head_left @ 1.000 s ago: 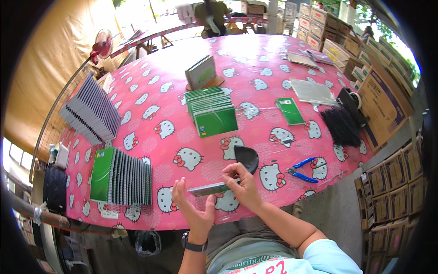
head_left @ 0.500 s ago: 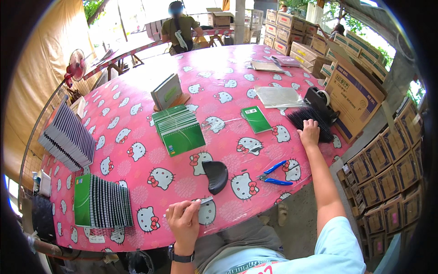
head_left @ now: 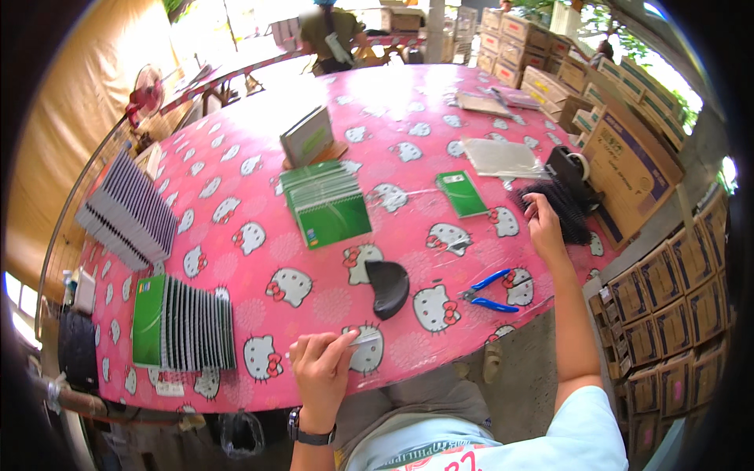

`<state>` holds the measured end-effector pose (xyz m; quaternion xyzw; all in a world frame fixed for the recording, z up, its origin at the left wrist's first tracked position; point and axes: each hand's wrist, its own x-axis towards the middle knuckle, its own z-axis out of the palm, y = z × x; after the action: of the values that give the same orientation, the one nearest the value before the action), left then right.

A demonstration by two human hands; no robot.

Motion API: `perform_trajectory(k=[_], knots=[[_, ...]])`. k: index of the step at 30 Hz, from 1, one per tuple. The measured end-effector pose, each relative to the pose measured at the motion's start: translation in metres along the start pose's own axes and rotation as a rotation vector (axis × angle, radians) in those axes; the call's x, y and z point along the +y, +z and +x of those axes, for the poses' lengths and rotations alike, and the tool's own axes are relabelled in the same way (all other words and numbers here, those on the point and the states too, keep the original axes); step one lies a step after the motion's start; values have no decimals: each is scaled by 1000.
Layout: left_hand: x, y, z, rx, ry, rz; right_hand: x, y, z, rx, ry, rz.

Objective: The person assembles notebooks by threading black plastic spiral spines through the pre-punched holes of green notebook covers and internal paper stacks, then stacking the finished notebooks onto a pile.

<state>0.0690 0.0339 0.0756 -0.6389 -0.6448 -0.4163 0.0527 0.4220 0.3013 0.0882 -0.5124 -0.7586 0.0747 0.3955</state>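
My left hand (head_left: 320,367), by the near table edge, is closed around a thin, pale, flat tool (head_left: 364,341) whose tip points right. Its exact kind is unclear. My right hand (head_left: 543,224) is over a pile of black plastic spiral binding coils (head_left: 572,213), fingers curled and pinched at the pile's left side; whether a coil is between them is hard to see. Between the hands lie blue-handled cutting pliers (head_left: 488,293) and a black, curved half-round piece (head_left: 387,289). A green notebook (head_left: 462,194) lies flat left of the coils.
Green spiral notebooks stand in a middle stack (head_left: 334,216) and a near-left row (head_left: 188,326). Another stack of bound books (head_left: 129,212) is at far left. Behind the coils are a tape dispenser (head_left: 576,174), plastic sleeves (head_left: 503,157) and a carton (head_left: 631,179). A person (head_left: 334,39) is at a farther table.
The view has shifted, so the table's things appear farther right and slightly higher. My right hand's fingers have gone from spread over the coils to curled together. My left hand keeps the flat tool.
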Motion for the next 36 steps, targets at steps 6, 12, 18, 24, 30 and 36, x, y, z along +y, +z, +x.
perform_trajectory(k=[6, 12, 18, 24, 30, 36], knots=[[-3, -4, -4, -75, -32, -24, -156, 34, -94, -799, -179, 653], [0, -8, -7, -112, -40, -53, -180, 56, -105, -673, -258, 634], [2, -7, -5, -102, -52, -40, -179, 66, -102, -760, -344, 708], [1, -9, -6, -107, -39, -46, -180, 65, -100, -1003, -320, 569], [0, -7, -7, -96, -38, -33, -179, 65, -95, -678, -446, 610], [2, -9, -5, -115, -43, -48, -171, 71, -100, -990, -428, 587]])
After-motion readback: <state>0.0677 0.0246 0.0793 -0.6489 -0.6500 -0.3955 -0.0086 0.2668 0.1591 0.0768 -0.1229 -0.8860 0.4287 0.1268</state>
